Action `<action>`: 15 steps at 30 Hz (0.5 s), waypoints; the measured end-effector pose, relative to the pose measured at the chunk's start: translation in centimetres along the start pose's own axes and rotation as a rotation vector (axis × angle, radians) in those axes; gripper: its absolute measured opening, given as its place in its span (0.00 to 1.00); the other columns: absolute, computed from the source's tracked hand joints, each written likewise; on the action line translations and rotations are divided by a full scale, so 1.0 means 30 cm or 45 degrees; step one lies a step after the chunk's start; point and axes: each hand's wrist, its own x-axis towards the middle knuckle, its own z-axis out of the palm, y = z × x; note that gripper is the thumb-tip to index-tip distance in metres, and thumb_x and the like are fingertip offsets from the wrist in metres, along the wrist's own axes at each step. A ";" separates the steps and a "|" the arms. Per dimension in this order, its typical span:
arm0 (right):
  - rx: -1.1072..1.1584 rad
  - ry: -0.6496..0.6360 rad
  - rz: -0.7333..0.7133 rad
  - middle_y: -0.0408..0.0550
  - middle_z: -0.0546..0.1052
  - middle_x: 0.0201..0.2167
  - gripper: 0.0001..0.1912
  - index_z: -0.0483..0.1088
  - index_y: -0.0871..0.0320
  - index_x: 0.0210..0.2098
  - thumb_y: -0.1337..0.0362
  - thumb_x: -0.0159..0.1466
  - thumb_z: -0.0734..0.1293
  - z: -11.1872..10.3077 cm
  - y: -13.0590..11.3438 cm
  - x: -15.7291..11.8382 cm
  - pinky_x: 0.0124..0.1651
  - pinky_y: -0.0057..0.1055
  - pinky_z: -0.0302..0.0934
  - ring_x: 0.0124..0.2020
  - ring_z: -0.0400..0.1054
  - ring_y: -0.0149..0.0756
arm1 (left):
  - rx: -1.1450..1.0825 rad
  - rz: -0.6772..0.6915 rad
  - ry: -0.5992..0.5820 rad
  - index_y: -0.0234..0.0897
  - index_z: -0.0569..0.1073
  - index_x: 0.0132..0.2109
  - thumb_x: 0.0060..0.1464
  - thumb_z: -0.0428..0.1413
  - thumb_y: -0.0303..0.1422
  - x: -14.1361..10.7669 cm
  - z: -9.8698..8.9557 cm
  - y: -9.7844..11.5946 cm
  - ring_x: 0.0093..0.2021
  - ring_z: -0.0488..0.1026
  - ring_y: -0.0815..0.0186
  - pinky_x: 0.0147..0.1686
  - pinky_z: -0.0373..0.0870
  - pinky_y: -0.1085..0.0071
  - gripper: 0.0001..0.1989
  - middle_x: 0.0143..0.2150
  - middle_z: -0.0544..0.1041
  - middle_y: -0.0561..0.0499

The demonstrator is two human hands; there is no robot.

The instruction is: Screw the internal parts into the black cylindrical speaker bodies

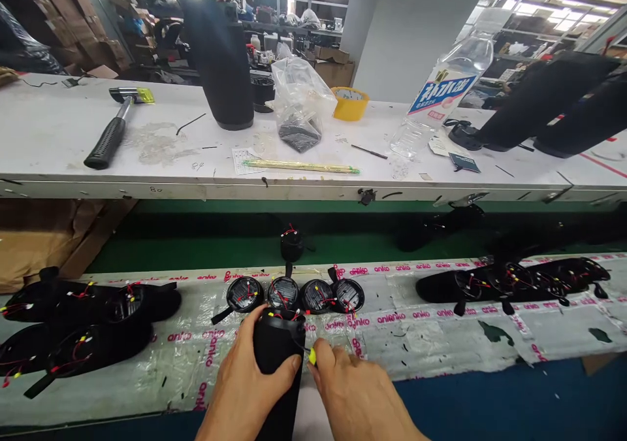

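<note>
At the bottom centre, my left hand (249,382) wraps around a black cylinder (277,349), its thumb across the near side. A dark rim and small red and yellow wire ends show at the cylinder's top. Closed beside it on the right, my right hand (353,389) grips a tool with a yellow handle (312,356). The tool's thin dark shaft points up and left to the cylinder's rim. Just beyond the cylinder stand several round black units (283,293) with red wires, in a row on the covered lower surface.
More black cylinders lie at left (93,304) and right (514,281) on the plastic-covered surface (392,343). The white bench (171,147) behind holds a hammer (115,127), a bottle (445,88), yellow tape (350,104), a plastic bag (300,101) and upright black cylinders.
</note>
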 end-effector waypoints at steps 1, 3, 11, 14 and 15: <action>-0.005 -0.013 0.004 0.42 0.76 0.25 0.13 0.60 0.53 0.40 0.68 0.64 0.70 -0.006 -0.005 0.003 0.17 0.30 0.55 0.17 0.72 0.39 | 0.013 0.005 0.027 0.44 0.61 0.66 0.45 0.61 0.43 -0.002 0.003 0.004 0.62 0.71 0.44 0.62 0.64 0.46 0.40 0.62 0.75 0.42; -0.008 -0.045 0.005 0.42 0.76 0.25 0.12 0.61 0.54 0.39 0.70 0.63 0.70 -0.009 -0.012 0.007 0.17 0.30 0.57 0.17 0.73 0.39 | 0.034 0.017 0.064 0.42 0.62 0.65 0.44 0.61 0.44 -0.004 0.008 0.013 0.61 0.73 0.43 0.60 0.67 0.46 0.40 0.61 0.76 0.41; 0.212 -0.127 -0.044 0.47 0.76 0.26 0.10 0.63 0.56 0.41 0.72 0.62 0.66 0.033 -0.027 0.045 0.20 0.28 0.55 0.20 0.73 0.38 | 0.085 0.008 0.143 0.38 0.62 0.65 0.42 0.60 0.47 0.013 0.017 0.001 0.61 0.72 0.41 0.60 0.66 0.46 0.43 0.62 0.75 0.37; 0.250 -0.173 -0.067 0.47 0.77 0.25 0.07 0.65 0.56 0.40 0.71 0.64 0.66 0.039 -0.014 0.059 0.20 0.29 0.55 0.20 0.73 0.40 | 0.031 0.006 0.141 0.39 0.61 0.65 0.42 0.61 0.48 0.024 0.017 -0.019 0.64 0.69 0.41 0.63 0.63 0.45 0.44 0.63 0.73 0.36; 0.286 -0.168 -0.076 0.47 0.78 0.26 0.06 0.65 0.56 0.40 0.70 0.65 0.66 0.041 -0.004 0.055 0.20 0.30 0.55 0.21 0.74 0.41 | -0.001 0.017 0.132 0.40 0.61 0.65 0.43 0.62 0.48 0.028 0.017 -0.026 0.65 0.68 0.41 0.64 0.62 0.45 0.43 0.63 0.73 0.37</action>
